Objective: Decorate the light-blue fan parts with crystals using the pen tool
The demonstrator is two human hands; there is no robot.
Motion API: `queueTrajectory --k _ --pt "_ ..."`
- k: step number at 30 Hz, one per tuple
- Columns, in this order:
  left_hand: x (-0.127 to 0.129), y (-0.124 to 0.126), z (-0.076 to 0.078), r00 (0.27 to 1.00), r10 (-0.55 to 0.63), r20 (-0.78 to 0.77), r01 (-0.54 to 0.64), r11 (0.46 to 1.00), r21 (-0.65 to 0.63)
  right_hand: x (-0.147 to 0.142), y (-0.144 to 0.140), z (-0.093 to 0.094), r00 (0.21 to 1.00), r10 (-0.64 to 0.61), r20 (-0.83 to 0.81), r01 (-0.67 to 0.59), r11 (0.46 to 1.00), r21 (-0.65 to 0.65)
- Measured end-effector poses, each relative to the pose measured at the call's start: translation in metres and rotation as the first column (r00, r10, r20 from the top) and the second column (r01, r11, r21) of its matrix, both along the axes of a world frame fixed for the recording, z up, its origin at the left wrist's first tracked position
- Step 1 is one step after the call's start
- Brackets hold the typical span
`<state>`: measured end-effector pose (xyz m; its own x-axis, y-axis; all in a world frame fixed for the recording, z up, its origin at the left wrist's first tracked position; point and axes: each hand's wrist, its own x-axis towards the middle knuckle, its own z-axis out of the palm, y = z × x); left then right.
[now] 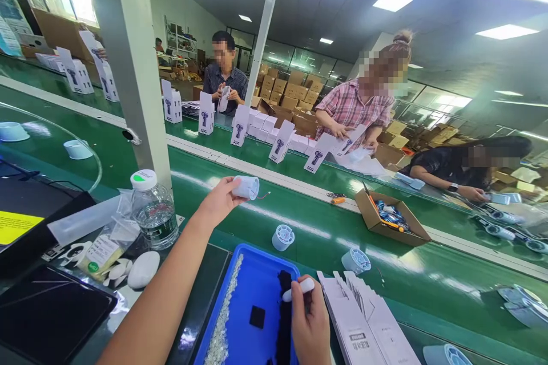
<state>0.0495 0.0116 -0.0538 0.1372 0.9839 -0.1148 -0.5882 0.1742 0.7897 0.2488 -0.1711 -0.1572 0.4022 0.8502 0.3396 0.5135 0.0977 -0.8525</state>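
Green belt (319, 239): left hand (220, 202) gripping pale cylinder (247, 187), right hand (311, 322) pinching white tube (307, 284).

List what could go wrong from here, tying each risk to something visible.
1. The pale blue part could slip, as the left hand seems to grip it by one end.
2. Its thin wire sticks out loose and might snag.
3. The bottle stands beside the left forearm, so a sideways swing might tip it.
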Motion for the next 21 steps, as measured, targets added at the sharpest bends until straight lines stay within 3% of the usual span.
queueTrajectory --k 3,6,11,17,21 --pt "-0.002 -0.005 0.013 0.981 -0.024 0.19 0.033 0.999 -0.043 -0.001 0.0 0.0 1.0 0.004 0.008 -0.004 1.0 0.0" --pt "-0.003 -0.007 0.019 0.967 0.004 0.256 0.015 0.997 -0.07 -0.001 -0.001 -0.001 0.999 0.027 0.031 -0.028 0.999 0.021" --pt "0.0 -0.006 0.015 0.974 0.033 0.226 -0.013 0.996 -0.086 0.0 -0.003 -0.006 0.998 0.024 0.065 -0.028 0.998 0.049" --pt "0.007 -0.004 0.003 0.987 -0.038 0.155 0.039 0.999 -0.009 -0.002 -0.002 -0.006 0.999 0.036 0.03 -0.037 0.999 0.02" --pt "0.01 -0.005 0.001 0.992 -0.067 0.103 0.064 0.998 0.029 -0.006 -0.003 0.003 0.991 0.128 0.042 -0.129 0.991 0.027"
